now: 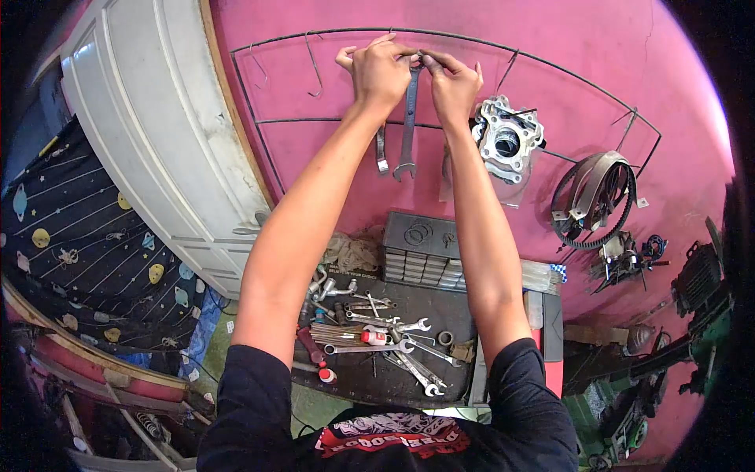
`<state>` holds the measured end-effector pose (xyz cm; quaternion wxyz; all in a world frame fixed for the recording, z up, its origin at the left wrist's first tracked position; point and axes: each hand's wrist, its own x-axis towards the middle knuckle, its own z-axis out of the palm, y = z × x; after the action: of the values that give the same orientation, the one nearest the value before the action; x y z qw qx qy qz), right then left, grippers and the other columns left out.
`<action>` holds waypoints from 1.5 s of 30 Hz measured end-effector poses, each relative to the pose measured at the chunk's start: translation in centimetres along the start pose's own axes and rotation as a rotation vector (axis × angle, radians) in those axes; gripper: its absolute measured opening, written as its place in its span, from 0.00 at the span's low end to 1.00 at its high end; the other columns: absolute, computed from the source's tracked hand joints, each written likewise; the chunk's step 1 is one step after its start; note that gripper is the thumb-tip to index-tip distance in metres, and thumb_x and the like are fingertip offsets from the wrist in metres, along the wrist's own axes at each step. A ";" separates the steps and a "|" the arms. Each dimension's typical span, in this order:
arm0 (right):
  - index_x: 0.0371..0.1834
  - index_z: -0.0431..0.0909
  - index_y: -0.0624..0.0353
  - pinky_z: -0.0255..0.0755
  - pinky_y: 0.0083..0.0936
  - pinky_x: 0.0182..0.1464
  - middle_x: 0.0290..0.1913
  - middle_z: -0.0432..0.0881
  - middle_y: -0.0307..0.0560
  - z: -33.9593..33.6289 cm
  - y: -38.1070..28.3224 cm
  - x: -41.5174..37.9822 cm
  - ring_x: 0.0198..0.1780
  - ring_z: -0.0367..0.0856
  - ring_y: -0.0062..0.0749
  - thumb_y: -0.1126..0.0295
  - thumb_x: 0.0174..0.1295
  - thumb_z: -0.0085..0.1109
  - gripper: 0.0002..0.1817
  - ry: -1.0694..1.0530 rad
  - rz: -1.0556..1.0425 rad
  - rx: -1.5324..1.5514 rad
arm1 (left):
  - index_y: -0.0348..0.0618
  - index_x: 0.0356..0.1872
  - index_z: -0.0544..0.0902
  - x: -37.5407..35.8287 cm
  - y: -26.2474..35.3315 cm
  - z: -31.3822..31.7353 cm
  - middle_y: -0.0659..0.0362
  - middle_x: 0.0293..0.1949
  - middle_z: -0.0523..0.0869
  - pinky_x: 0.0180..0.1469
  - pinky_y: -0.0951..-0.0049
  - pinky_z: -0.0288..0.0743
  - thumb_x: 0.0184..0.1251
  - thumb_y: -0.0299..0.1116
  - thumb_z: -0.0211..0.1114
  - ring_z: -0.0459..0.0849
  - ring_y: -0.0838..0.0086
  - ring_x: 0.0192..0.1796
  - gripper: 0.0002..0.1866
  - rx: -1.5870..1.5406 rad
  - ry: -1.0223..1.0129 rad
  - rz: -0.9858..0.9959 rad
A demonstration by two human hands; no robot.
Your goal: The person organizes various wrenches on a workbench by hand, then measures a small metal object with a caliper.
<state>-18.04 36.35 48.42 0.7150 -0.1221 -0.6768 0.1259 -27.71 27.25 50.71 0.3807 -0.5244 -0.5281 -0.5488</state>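
Observation:
Both arms reach up to a wire rack on the pink wall. My left hand is at the rack's upper bar, its thumb and forefinger pinched near the top end of a long wrench. My right hand pinches at the same spot from the other side. The wrench hangs upright between the hands, open jaw down. What exactly the fingertips hold is too small to tell. A shorter metal piece hangs just left of the wrench, its top hidden behind my left hand.
Below, a dark bench bears loose wrenches and a small-drawer cabinet. At the right hang a metal engine part and belts. Wire hooks hang left of my hands. A white door stands at the left.

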 end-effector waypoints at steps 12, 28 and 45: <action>0.42 0.94 0.45 0.39 0.52 0.82 0.35 0.93 0.38 0.5 1.4 0.4 0.42 0.88 0.31 0.58 0.66 0.68 0.09 0.014 0.145 0.162 | 0.62 0.38 0.96 0.7 0.4 0.1 0.52 0.48 0.93 0.60 0.58 0.52 0.58 0.43 0.76 0.87 0.72 0.59 0.08 0.080 -0.020 0.032; 0.45 0.93 0.45 0.34 0.57 0.83 0.36 0.93 0.37 -0.1 0.1 0.8 0.43 0.90 0.32 0.59 0.68 0.66 0.10 -0.016 0.089 -0.009 | 0.60 0.31 0.95 1.0 0.4 0.2 0.66 0.35 0.94 0.62 0.51 0.49 0.60 0.33 0.71 0.86 0.71 0.60 0.06 0.008 0.025 0.054; 0.44 0.94 0.45 0.42 0.50 0.81 0.35 0.93 0.39 2.1 -0.6 -2.1 0.39 0.89 0.30 0.60 0.67 0.66 0.10 -0.071 0.080 -0.037 | 0.61 0.36 0.95 -1.7 -3.4 -1.0 0.69 0.35 0.94 0.62 0.54 0.52 0.59 0.39 0.75 0.81 0.71 0.59 0.05 0.162 0.033 0.129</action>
<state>-20.20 35.10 46.77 0.6827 -0.1576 -0.6984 0.1459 -30.86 26.56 48.54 0.4653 -0.5156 -0.5295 -0.4872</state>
